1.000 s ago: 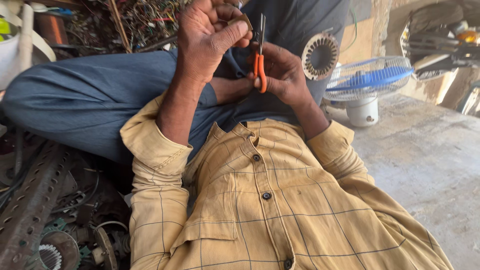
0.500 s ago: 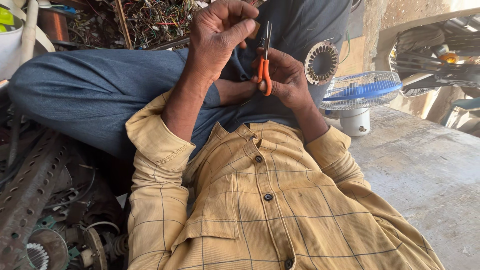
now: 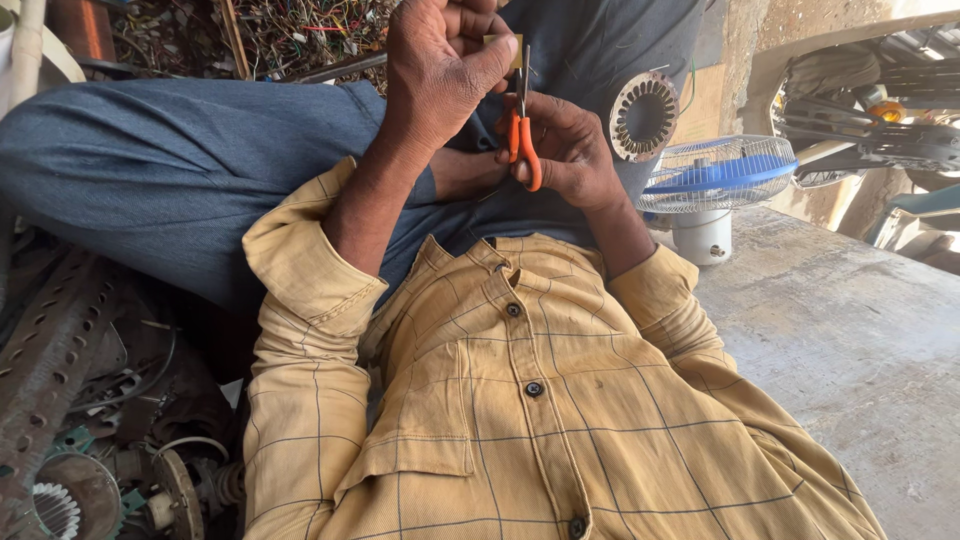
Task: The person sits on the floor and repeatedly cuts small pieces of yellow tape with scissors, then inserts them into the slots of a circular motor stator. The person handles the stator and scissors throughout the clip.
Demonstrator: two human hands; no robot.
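My left hand (image 3: 440, 75) is raised in front of my knee and pinches a small tan piece of card (image 3: 499, 41) between thumb and fingers. Just to its right, my right hand (image 3: 575, 150) grips orange-handled scissors (image 3: 522, 145). The blades point up and reach the lower edge of the card. Whether the blades are apart or together is hidden by my left thumb. Both forearms come out of the rolled sleeves of my yellow checked shirt (image 3: 520, 400).
My bent leg in blue trousers (image 3: 170, 170) crosses behind the hands. A round metal motor stator (image 3: 643, 116) rests by my knee. A small blue-bladed table fan (image 3: 715, 180) stands on the concrete floor (image 3: 850, 340) to the right. Tangled wires (image 3: 290, 30) and metal motor parts (image 3: 70, 400) lie to the left.
Both hands stay together in front of the knee. The card and scissors have edged slightly up and right in view as the camera shifted. The grips are unchanged.
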